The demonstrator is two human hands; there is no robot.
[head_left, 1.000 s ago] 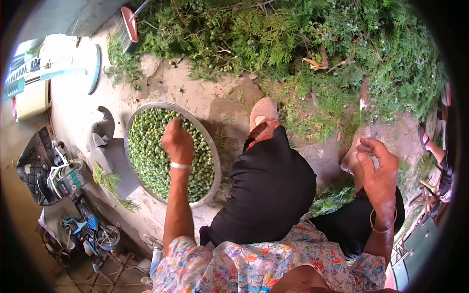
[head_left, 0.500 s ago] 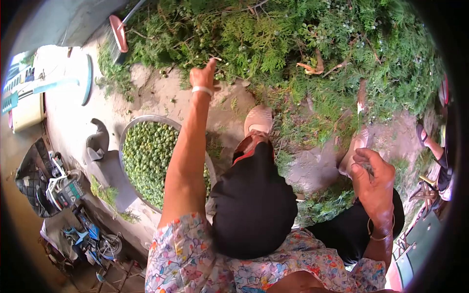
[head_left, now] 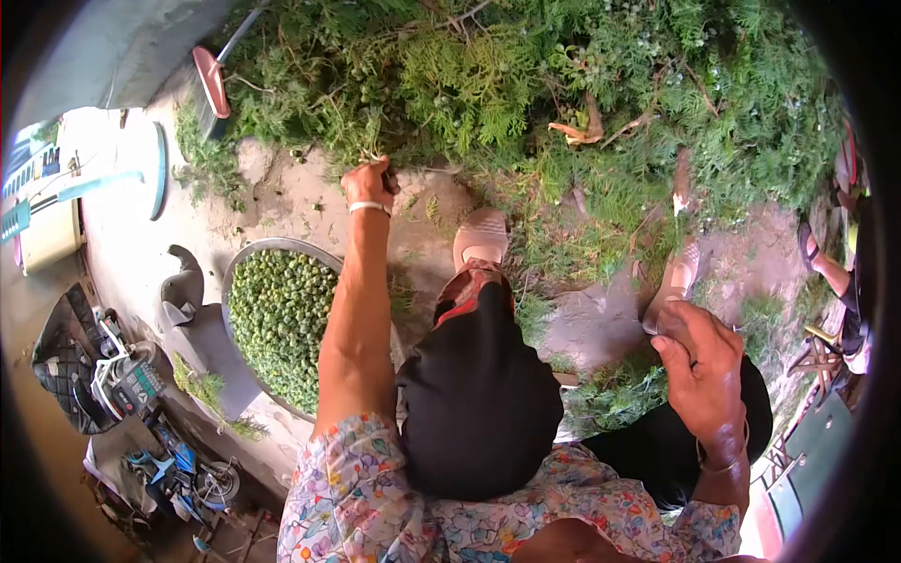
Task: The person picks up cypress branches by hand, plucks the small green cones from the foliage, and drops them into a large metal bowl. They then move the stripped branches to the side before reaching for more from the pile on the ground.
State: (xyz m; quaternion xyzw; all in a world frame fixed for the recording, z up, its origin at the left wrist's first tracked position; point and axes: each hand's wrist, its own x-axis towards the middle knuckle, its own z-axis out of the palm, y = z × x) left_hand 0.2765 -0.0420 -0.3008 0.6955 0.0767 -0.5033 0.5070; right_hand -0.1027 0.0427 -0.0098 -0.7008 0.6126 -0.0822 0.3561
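Observation:
My left hand [head_left: 368, 184] reaches forward, a white band at its wrist. Its fingers are closed on a thin sprig [head_left: 374, 158] at the near edge of a large heap of cut evergreen branches [head_left: 469, 84]. To the near left of that hand stands a wide round metal pan [head_left: 235, 281] filled with small round green cones [head_left: 282, 319]; my left forearm passes over its right side. My right hand [head_left: 706, 375] hovers above my right knee, fingers loosely curled and apart from the thumb, with nothing visible in it.
A pink-headed broom [head_left: 211, 83] leans by the wall. A grey object [head_left: 182, 286] lies left of the pan. Two small ride-on toys [head_left: 178, 469] stand at lower left. Another person's foot [head_left: 809, 246] shows at right, near a wooden stool [head_left: 815, 355] and a green board [head_left: 821, 460].
My left hand has drawn back from the heap and closed around a sprig. My right hand has lowered slightly to the left. The view has shifted a little.

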